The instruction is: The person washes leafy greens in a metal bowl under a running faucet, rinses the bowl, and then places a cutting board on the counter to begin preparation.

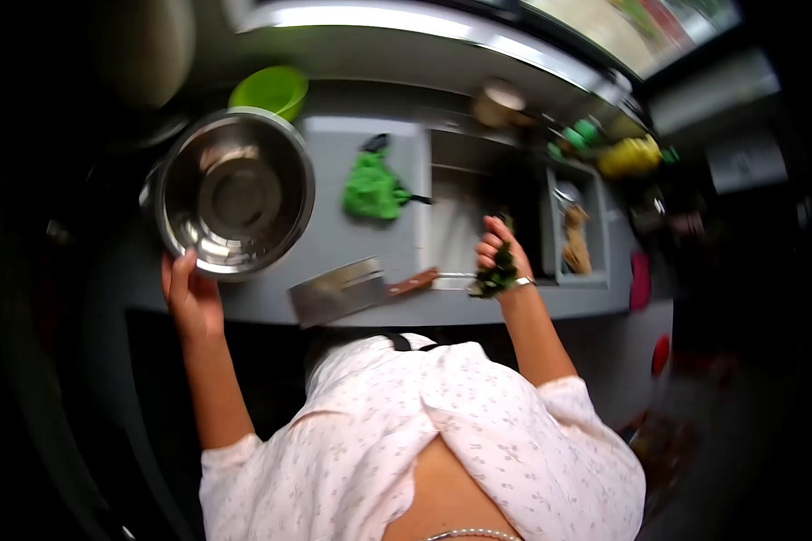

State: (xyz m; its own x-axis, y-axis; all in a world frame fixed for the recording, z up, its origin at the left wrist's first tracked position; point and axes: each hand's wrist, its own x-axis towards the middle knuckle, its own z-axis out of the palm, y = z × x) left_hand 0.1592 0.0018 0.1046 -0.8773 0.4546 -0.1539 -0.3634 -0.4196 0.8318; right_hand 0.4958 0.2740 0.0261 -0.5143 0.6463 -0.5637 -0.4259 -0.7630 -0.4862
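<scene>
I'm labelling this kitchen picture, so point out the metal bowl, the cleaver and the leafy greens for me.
Metal bowl (pixel 235 198): head view, on its inside bottom.
Cleaver (pixel 336 293): head view, on the blade.
Leafy greens (pixel 496 279): head view, on the leaves outside the fist.

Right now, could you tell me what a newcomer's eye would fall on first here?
Probably the big shiny steel bowl, its rim held by the left hand. Next might come the bright green cloth-like bundle on the counter left of the sink, and the broad-bladed cleaver near the counter's front edge. The right hand grips dark leafy greens.
</scene>
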